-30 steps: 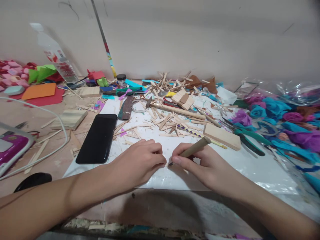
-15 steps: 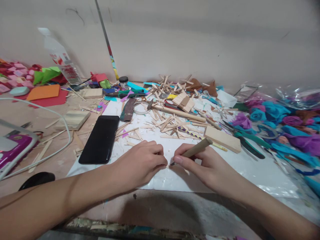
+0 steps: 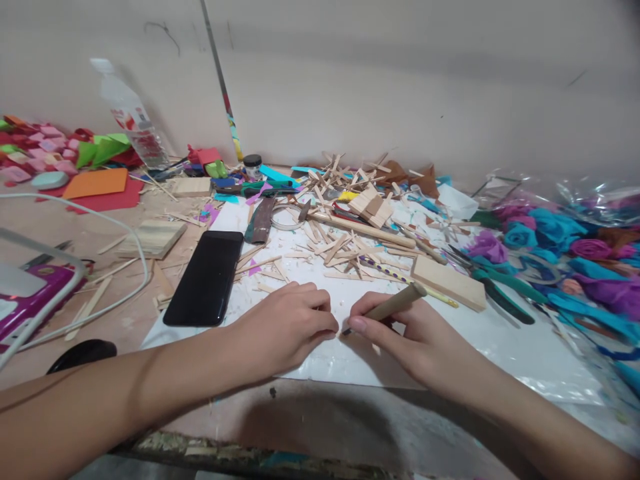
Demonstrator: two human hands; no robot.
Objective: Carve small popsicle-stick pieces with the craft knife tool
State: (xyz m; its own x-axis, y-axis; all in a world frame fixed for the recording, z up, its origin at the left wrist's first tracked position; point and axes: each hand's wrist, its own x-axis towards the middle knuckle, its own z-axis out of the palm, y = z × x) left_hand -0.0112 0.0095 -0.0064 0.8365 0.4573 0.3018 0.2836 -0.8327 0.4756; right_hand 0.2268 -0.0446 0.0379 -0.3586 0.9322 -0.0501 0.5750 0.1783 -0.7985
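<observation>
My right hand (image 3: 407, 337) grips a carving tool (image 3: 395, 303) with a thick, pale wooden handle slanting up to the right. Its short dark metal tip points down at the white sheet (image 3: 320, 363), close to my left fingertips. My left hand (image 3: 295, 327) lies on that sheet with fingers curled and thumb and forefinger pinched together. Whatever they hold, if anything, is hidden. Just left of this hand is a black phone (image 3: 205, 279), lying flat. Behind both hands are scattered thin wood strips (image 3: 340, 250) and a hammer (image 3: 360, 230).
A wooden block (image 3: 447, 283) and green-handled pliers (image 3: 505, 297) lie to the right, before blue and purple crepe paper (image 3: 545, 230). At the left are a white cable (image 3: 143, 260), a wood piece (image 3: 153, 240) and a plastic bottle (image 3: 133, 120). A tape roll (image 3: 287, 225) sits behind the phone.
The whole view has shifted slightly, so things appear a little further right. Both hands keep nearly the same pose, with the carving tool's tip still beside my left fingertips.
</observation>
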